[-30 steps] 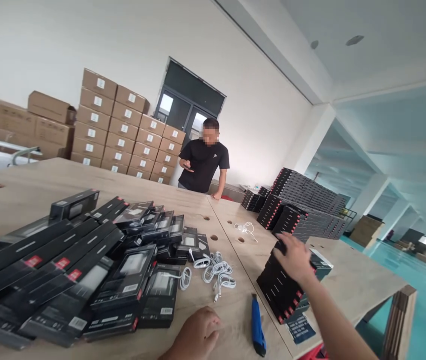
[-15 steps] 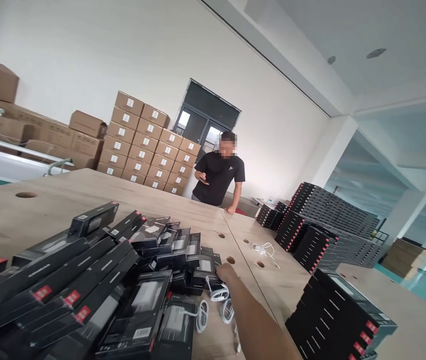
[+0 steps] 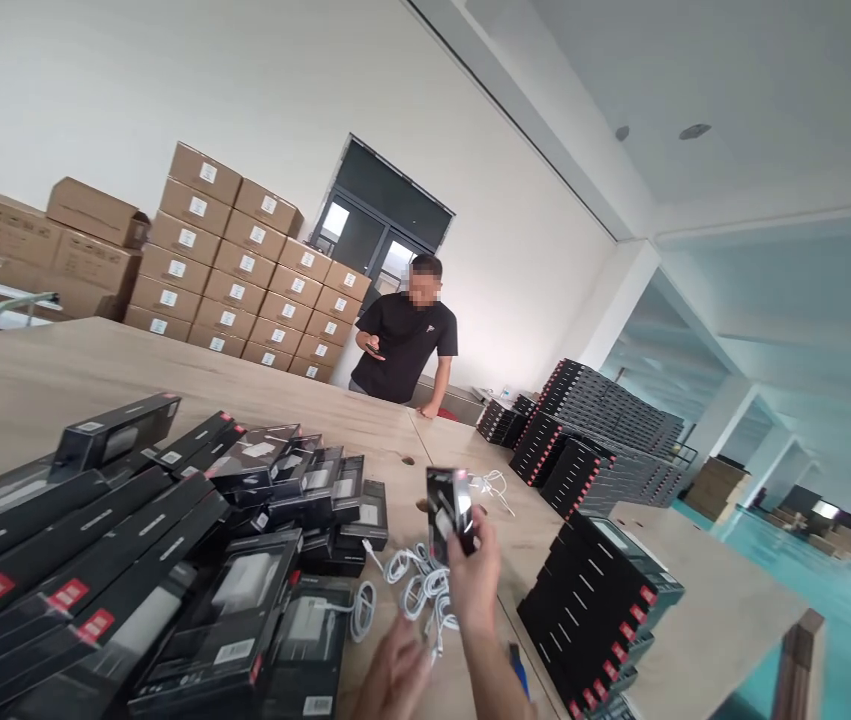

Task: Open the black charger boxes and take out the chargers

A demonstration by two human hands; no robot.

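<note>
My right hand [image 3: 476,570] grips a small black retail box [image 3: 441,510] with a shiny clear window, raised upright above the table. Lower down, my left hand [image 3: 399,665] is slightly blurred, its fingers loosely apart with nothing visible in them. Coiled white charging cables [image 3: 425,590] lie on the wood between and behind my hands. Just left of them sits a black box [image 3: 309,640] with a white charger showing in its window, and a white cable coil [image 3: 362,610] beside it.
Many black boxes [image 3: 125,530] lie piled at the left. A neat stack of black boxes [image 3: 582,610] stands at the right, with taller stacks [image 3: 605,420] behind. Across the wooden table [image 3: 245,390] a person in black [image 3: 410,340] stands before stacked cartons [image 3: 245,265]. A blue object [image 3: 519,670] lies by my right forearm.
My right hand has lifted a black box from the far edge of the pile. My left hand has come into view at the bottom. The view has turned to the right.
</note>
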